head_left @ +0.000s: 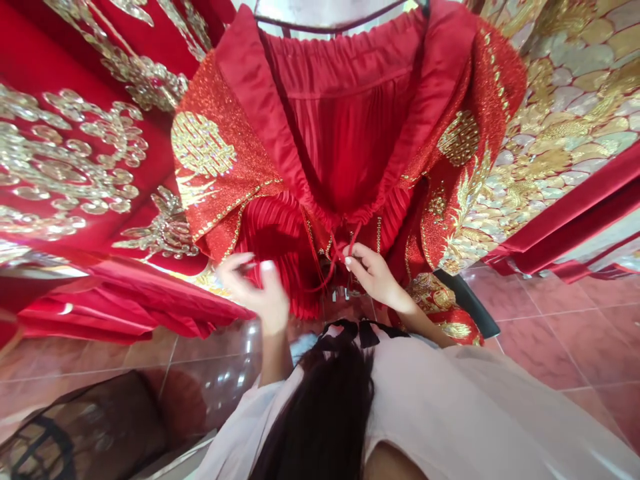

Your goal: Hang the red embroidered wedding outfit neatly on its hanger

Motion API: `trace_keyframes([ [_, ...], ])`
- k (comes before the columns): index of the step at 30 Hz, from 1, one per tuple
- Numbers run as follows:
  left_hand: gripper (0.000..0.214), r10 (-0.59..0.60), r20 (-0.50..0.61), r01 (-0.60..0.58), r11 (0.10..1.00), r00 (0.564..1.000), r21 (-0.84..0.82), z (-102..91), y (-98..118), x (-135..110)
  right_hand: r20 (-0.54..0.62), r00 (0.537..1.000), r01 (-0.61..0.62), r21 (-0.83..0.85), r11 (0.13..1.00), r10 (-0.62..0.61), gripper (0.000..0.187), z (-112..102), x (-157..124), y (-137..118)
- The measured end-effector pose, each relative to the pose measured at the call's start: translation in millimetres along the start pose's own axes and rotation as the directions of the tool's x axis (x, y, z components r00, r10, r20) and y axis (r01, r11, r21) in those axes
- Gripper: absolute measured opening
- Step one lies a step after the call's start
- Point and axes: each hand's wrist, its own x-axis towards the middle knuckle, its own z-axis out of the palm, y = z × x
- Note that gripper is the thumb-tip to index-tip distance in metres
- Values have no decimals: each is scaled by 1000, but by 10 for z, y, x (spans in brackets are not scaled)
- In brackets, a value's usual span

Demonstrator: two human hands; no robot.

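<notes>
A red skirt (345, 133) with a gathered waistband hangs in front of me, its sides bordered by orange-red glittery panels with gold embroidery. Red drawstring cords (334, 257) cross and loop below the low front of the waistband. My right hand (371, 272) pinches one cord between thumb and fingertips, just right of the crossing. Off to the left of the cords, my left hand (257, 293) is raised before the pleats, thumb and fingers apart. It is blurred by motion, and I see nothing held in it.
Red cloth with crystal beading (65, 153) hangs at left. Gold and silver scale-patterned cloth (565, 127) hangs at right. A dark brown sheer-looking bag (100, 427) stands on the tiled floor (565, 333) at lower left. A hanger (330, 28) spans the top.
</notes>
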Motion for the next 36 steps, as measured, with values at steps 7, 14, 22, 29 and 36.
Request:
trace_keyframes([
  [7, 37, -187, 811, 487, 863, 554, -134, 487, 275, -285, -51, 995, 67, -220, 973, -80, 19, -30, 44, -141],
  [14, 29, -45, 463, 109, 988, 885, -111, 175, 136, 527, -281, 923, 129, -421, 898, -264, 19, -923, 161, -379],
  [22, 23, 246, 196, -302, 888, 949, 347, 279, 55, 883, -290, 843, 84, -760, 644, -452, 21, -1129, 465, -308],
  [29, 37, 484, 464, -652, 682, 741, 330, 897, 194, 303, -241, 819, 96, -837, 538, -520, 25, -529, 721, -374],
  [36, 28, 314, 575, -579, 730, 755, 362, 1018, 191, 347, -312, 849, 18, -789, 614, -427, 11, -416, 962, -372],
])
